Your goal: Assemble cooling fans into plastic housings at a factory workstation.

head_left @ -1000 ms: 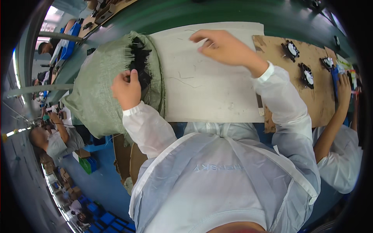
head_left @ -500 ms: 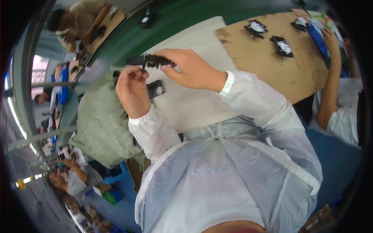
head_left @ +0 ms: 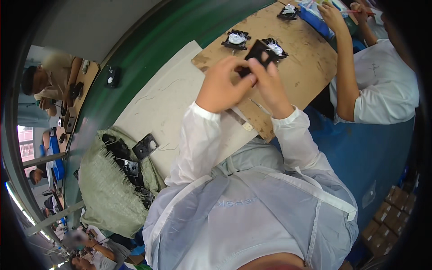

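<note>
Over the near edge of the brown cardboard [head_left: 306, 58], both of my hands are at a dark, squarish black plastic part [head_left: 258, 50]. My left hand [head_left: 223, 86] has its thumb and fingers closed on the part's lower left corner. My right hand [head_left: 271, 87] has its fingers against the part's near side; they are somewhat blurred. Just behind the held part lies a black frame with a white round centre [head_left: 275, 48], partly covered by it. A similar black frame [head_left: 236, 39] lies to its left, and another frame [head_left: 288, 11] sits farther back.
At left, a woven green sack [head_left: 105, 180] holds black parts. A black housing [head_left: 145, 146] lies beside it on the pale sheet [head_left: 155, 105]. Another black part [head_left: 112, 76] rests on the green bench. A co-worker's arm [head_left: 344, 67] reaches in at right, near a blue bag.
My hands have moved right with the black part, from the pale sheet to above the cardboard. The view has also turned, bringing the sack's opening and the co-worker further into sight.
</note>
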Available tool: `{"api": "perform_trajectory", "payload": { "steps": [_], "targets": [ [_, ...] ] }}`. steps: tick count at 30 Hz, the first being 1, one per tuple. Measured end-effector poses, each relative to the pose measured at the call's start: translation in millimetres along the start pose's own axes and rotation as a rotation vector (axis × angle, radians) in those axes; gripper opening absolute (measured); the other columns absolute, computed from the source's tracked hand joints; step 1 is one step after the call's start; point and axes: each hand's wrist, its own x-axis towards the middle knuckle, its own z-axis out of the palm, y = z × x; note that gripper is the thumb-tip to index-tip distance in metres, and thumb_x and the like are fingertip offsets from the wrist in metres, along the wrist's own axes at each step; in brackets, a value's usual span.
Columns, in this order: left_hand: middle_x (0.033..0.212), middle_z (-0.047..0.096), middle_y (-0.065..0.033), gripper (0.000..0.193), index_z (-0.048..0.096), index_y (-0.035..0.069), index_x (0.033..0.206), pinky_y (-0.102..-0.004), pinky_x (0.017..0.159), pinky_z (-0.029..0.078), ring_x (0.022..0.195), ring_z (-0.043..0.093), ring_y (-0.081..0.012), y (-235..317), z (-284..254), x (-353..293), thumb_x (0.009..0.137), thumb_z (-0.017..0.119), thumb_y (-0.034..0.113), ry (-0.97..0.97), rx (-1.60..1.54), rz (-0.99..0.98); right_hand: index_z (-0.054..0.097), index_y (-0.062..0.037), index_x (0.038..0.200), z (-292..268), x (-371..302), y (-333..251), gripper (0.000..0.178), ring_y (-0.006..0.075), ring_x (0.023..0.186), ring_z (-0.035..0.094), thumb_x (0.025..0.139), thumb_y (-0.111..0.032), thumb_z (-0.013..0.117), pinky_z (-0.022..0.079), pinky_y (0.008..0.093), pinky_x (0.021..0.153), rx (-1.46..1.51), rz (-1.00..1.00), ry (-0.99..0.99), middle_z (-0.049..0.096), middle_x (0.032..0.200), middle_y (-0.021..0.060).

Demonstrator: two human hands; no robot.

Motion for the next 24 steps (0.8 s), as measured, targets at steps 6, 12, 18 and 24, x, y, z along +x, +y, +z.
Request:
{"api": "perform_trajectory", "payload": {
  "steps": [6, 12, 18, 24],
  "targets": [
    [0.088, 0.07, -0.0119, 0.027, 0.073, 0.003, 0.087, -0.0367, 0.073, 0.047, 0.079, 0.063, -0.0305, -90, 26, 29, 0.085, 0.065, 0.029, 0.04, 0.562, -0.598, 0.046, -0.0079, 0.135, -45, 0, -16, 0.044, 0.0269, 0.087, 0.068, 0.098, -0.029, 0.056, 0.056, 0.03, 0.074, 0.442, 0.09, -0.077, 0.061, 0.118, 0.0211],
    [0.09, 0.069, -0.0125, 0.024, 0.073, 0.005, 0.085, -0.044, 0.081, 0.04, 0.086, 0.059, -0.031, -116, 58, 44, 0.086, 0.064, 0.027, 0.144, 0.718, -0.478, 0.038, -0.0043, 0.136, -47, -2, -20, 0.051, 0.0253, 0.092, 0.067, 0.096, -0.027, 0.061, 0.057, 0.0304, 0.077, 0.563, 0.077, -0.132, 0.061, 0.12, 0.0222],
    [0.094, 0.064, -0.0123, 0.016, 0.073, 0.008, 0.086, -0.0433, 0.082, 0.036, 0.09, 0.05, -0.0305, -115, 52, 47, 0.084, 0.065, 0.022, 0.369, 0.858, -0.183, 0.035, -0.0047, 0.138, -64, 1, -21, 0.056, 0.026, 0.096, 0.065, 0.093, -0.02, 0.064, 0.057, 0.0308, 0.077, 0.085, -0.213, -0.131, 0.057, 0.128, 0.0227],
    [0.097, 0.053, -0.0059, 0.008, 0.069, 0.011, 0.085, -0.0392, 0.083, 0.036, 0.091, 0.045, -0.0269, -68, -35, 31, 0.077, 0.069, 0.01, 0.594, 0.918, 0.218, 0.032, -0.007, 0.142, -52, -9, -43, 0.065, 0.0272, 0.099, 0.063, 0.088, -0.013, 0.068, 0.055, 0.0341, 0.084, -0.206, -0.247, -0.149, 0.055, 0.132, 0.0209]
  ]
}}
